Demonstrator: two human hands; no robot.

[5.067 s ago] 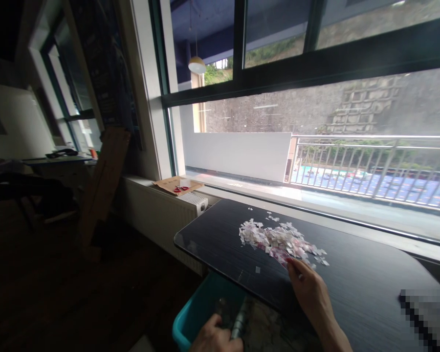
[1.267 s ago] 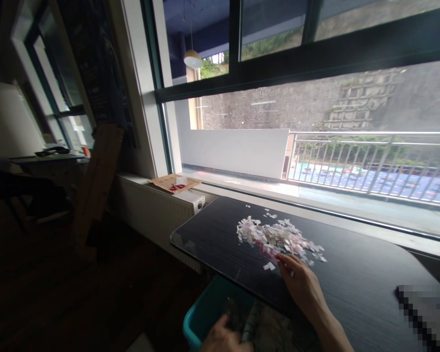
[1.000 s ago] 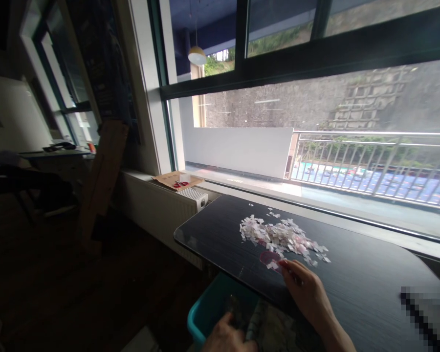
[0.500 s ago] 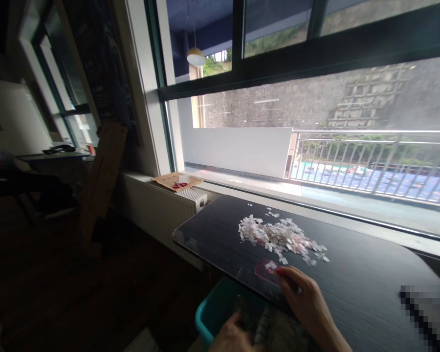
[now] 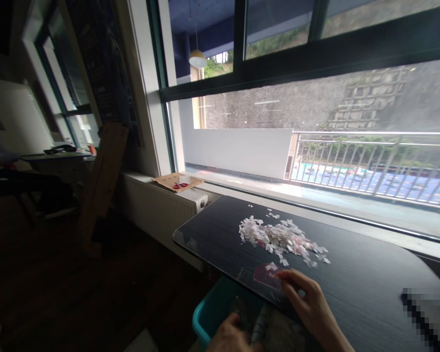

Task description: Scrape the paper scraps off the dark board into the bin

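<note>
My right hand [image 5: 308, 298] is over the near side of the dark table, thumb and forefinger pinched at the right edge of a pink see-through plastic piece [image 5: 264, 276]. A few white scraps lie on that piece. Just beyond it spreads a loose pile of small white and pinkish paper-like scraps [image 5: 278, 234]. Lower down, below the table edge, my left hand [image 5: 230, 337] is by the teal bin [image 5: 201, 313], its fingers curled. Dim light and the frame edge hide what, if anything, it holds.
The black table [image 5: 363, 274] runs along a window sill. Red-handled scissors [image 5: 180, 186] lie on brown paper [image 5: 165, 182] above a white radiator [image 5: 194, 195]. A cardboard piece [image 5: 106, 176] leans at the left. A blurred dark object sits at the table's right.
The pink piece now lies a little lower and flatter, with its scraps shifted slightly. My right hand has moved slightly down and right. The left hand stays by the bin.
</note>
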